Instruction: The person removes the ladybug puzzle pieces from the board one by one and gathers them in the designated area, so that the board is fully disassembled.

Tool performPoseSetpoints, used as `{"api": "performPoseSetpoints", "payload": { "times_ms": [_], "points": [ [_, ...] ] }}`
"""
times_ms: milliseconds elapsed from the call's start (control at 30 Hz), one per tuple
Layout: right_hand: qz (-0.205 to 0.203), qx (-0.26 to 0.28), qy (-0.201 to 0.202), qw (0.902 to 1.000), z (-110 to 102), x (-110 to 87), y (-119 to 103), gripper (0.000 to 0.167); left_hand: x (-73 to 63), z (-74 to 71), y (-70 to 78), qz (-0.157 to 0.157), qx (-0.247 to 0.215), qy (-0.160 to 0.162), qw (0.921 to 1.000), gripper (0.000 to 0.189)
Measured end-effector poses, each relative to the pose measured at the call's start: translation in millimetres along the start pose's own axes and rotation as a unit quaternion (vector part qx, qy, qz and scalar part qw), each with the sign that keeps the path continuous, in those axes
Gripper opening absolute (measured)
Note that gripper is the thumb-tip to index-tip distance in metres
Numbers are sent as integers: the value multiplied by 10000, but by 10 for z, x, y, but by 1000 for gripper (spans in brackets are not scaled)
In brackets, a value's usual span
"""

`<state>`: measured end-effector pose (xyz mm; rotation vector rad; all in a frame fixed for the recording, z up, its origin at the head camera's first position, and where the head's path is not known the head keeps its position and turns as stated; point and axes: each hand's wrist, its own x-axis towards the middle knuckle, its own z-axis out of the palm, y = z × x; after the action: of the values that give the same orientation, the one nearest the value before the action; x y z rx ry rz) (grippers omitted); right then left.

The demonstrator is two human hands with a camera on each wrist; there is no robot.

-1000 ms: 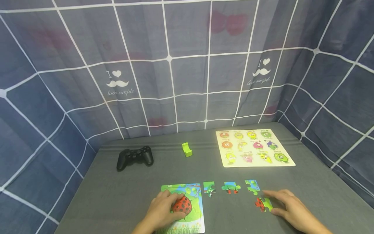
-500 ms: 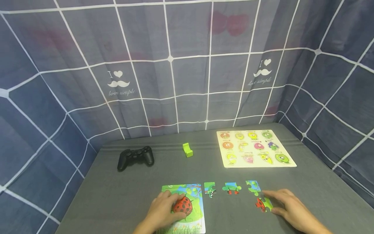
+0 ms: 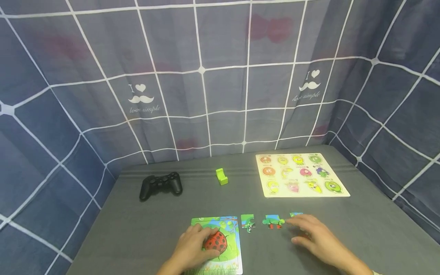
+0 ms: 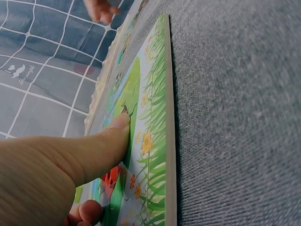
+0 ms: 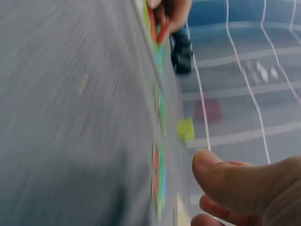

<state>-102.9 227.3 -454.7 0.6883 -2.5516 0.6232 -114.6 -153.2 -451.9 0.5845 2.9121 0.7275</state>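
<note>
A ladybug puzzle board point(image 3: 231, 248) lies flat at the front middle of the table. My left hand point(image 3: 190, 246) rests on it, thumb and fingertips touching the picture around the ladybug. In the left wrist view the left thumb point(image 4: 106, 146) lies against the board's surface. My right hand point(image 3: 317, 238) hovers over the table, fingers loosely bent and nothing seen between them. Nearest its fingertips is a jigsaw piece with red tree trunks point(image 3: 273, 221). Another jigsaw piece point(image 3: 248, 222) lies beside the board. A sky-coloured piece point(image 3: 296, 214) is mostly covered by the right hand.
A fruit-picture board point(image 3: 302, 175) lies at the back right. A small lime-green block point(image 3: 221, 177) stands at the back middle, and a black game controller point(image 3: 160, 186) at the back left. A checked curtain point(image 3: 223, 91) hangs behind and along both sides.
My right hand has moved left, away from where the red-and-green ladybug piece lay, and now hides that spot. The left hand has kept its place on the board.
</note>
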Motion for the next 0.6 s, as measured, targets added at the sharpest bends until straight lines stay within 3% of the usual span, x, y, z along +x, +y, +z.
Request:
{"api": "performPoseSetpoints", "payload": {
  "times_ms": [133, 333, 467, 600],
  "points": [
    [-479, 335, -357, 9977, 197, 226, -242, 44, -21, 12, -7, 16, -36, -35, 10000, 58],
    [-832, 722, -1356, 9846, 454, 492, -569, 37, -55, 37, -17, 83, -46, 59, 9999, 59],
    [-902, 854, -1738, 9769, 595, 656, -754, 40, -46, 38, -9, 123, 12, 137, 9998, 59],
    [-663, 931, -2027, 9725, 736, 831, -931, 40, -50, 33, -5, 118, 35, 167, 9998, 58]
  ]
}}
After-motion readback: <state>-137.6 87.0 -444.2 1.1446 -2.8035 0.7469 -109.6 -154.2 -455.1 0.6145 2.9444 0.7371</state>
